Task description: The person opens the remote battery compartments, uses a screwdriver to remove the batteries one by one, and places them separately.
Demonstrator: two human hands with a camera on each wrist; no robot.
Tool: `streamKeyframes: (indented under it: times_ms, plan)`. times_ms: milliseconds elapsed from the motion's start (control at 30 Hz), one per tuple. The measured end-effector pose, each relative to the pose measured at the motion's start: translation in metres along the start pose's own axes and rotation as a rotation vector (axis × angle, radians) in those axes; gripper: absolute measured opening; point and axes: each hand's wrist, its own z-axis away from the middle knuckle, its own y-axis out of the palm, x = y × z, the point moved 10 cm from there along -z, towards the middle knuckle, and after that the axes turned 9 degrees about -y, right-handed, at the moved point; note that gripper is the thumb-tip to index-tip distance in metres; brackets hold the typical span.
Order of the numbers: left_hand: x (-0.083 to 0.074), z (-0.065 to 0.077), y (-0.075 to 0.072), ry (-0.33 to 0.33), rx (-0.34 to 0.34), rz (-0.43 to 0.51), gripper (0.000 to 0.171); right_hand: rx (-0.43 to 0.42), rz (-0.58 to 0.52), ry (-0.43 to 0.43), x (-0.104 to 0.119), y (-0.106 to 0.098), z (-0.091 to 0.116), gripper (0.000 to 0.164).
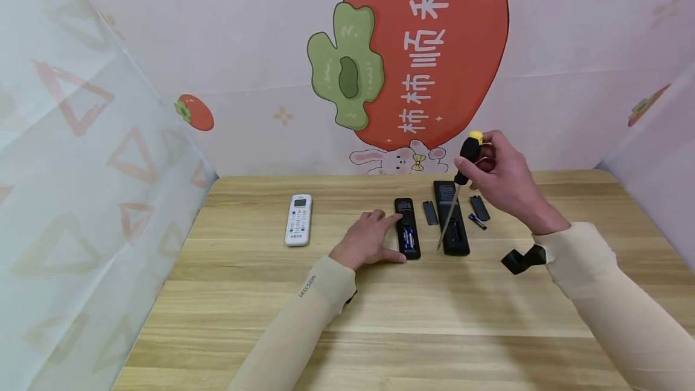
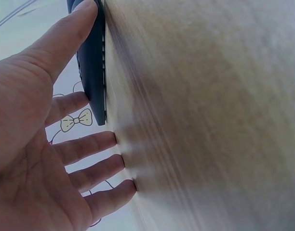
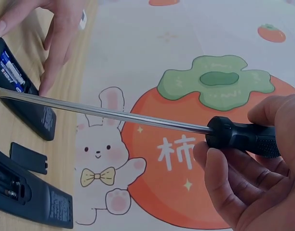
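My left hand (image 1: pixel 369 240) rests beside a black remote control (image 1: pixel 403 207) lying back up, its thumb and index finger touching the remote's edge. Blue batteries (image 1: pixel 409 238) sit in that remote's uncovered bay. The other left fingers (image 2: pixel 97 173) are spread, tips on the tabletop. Raised above the table, my right hand (image 1: pixel 505 177) grips the black handle of a screwdriver (image 3: pixel 241 137) with a yellow end. Its metal shaft slants down, the tip near the batteries in the right wrist view. Behind the shaft lies a second, larger black remote control (image 1: pixel 458 247), its bay uncovered.
A small black battery cover (image 1: pixel 430 213) lies between the two black remotes. Right of them are another cover (image 1: pixel 479 208) and a loose blue battery (image 1: pixel 478 221). A white remote control (image 1: pixel 298 220) lies to the left. A printed cloth backdrop (image 1: pixel 260 77) rises behind the wooden table (image 1: pixel 244 318).
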Motion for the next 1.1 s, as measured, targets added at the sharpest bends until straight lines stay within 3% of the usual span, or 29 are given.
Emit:
streamKeyframes:
  times_ms: [1100]
  plan:
    - [0.000, 0.001, -0.001, -0.004, -0.001, -0.014, 0.094, 0.007, -0.072, -0.018, 0.007, 0.011, -0.004, 0.041]
